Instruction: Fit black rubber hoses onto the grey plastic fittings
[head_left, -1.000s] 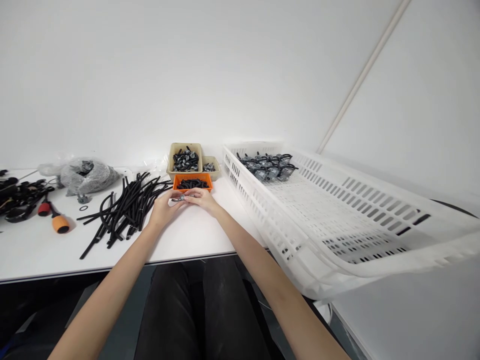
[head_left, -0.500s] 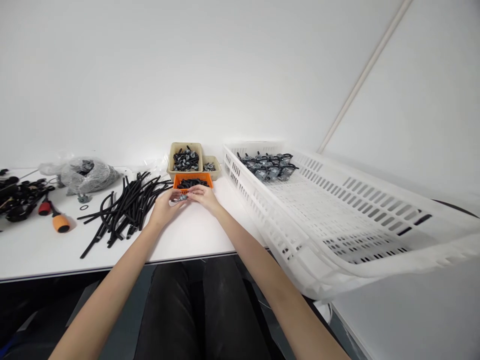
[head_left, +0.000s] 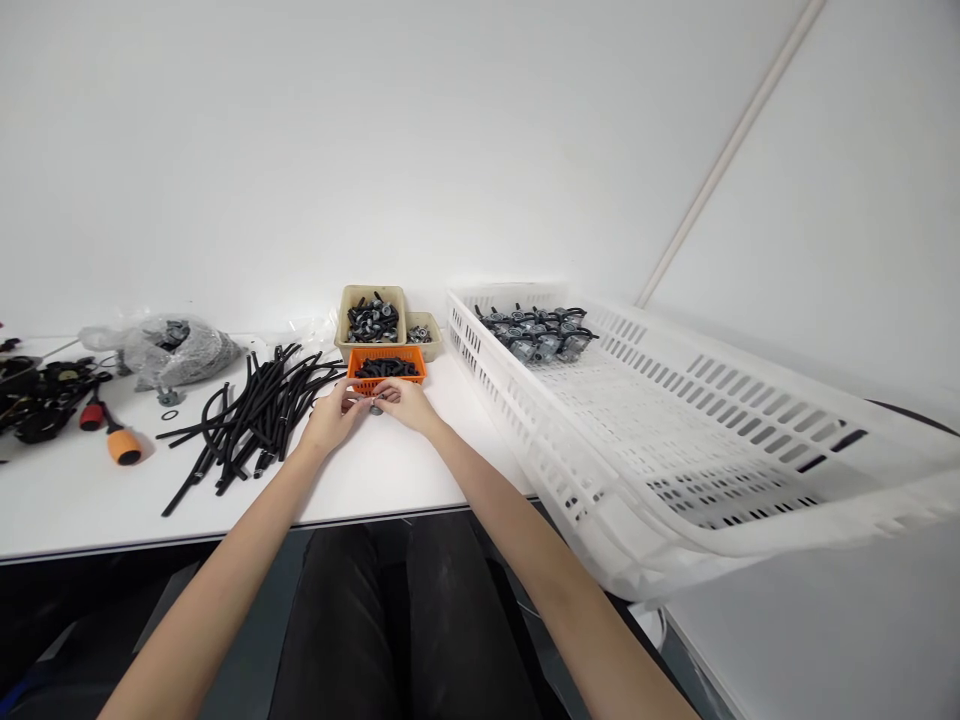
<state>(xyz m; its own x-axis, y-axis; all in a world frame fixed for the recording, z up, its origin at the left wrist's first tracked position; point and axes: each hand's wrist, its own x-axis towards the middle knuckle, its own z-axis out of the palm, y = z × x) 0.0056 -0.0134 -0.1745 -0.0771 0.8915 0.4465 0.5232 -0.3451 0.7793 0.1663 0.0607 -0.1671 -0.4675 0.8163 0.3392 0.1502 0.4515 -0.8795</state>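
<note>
My left hand (head_left: 330, 415) and my right hand (head_left: 409, 402) meet over the white table, just in front of an orange basket (head_left: 386, 353). Fingertips of both hands are closed around a small grey part (head_left: 376, 409), which they mostly cover. Its exact kind is too small to make out. Short black rubber pieces (head_left: 386, 369) fill the orange basket. Directly behind stands a beige bin (head_left: 343, 316) of grey and black fittings, beside a lower beige tray (head_left: 433, 349) of small metal pieces.
Black hoses (head_left: 259, 415) lie in a heap on the left. Farther left are orange-handled (head_left: 124, 446) and red-handled (head_left: 91, 415) tools, a clear bag (head_left: 187, 352) of grey parts and a black ring (head_left: 170, 415). A large white crate (head_left: 517, 415) with clear-and-black assemblies (head_left: 544, 335) occupies the right.
The small grey part has turned and shifted slightly down and right between my fingers. My right fingers have drawn back a little from the orange basket.
</note>
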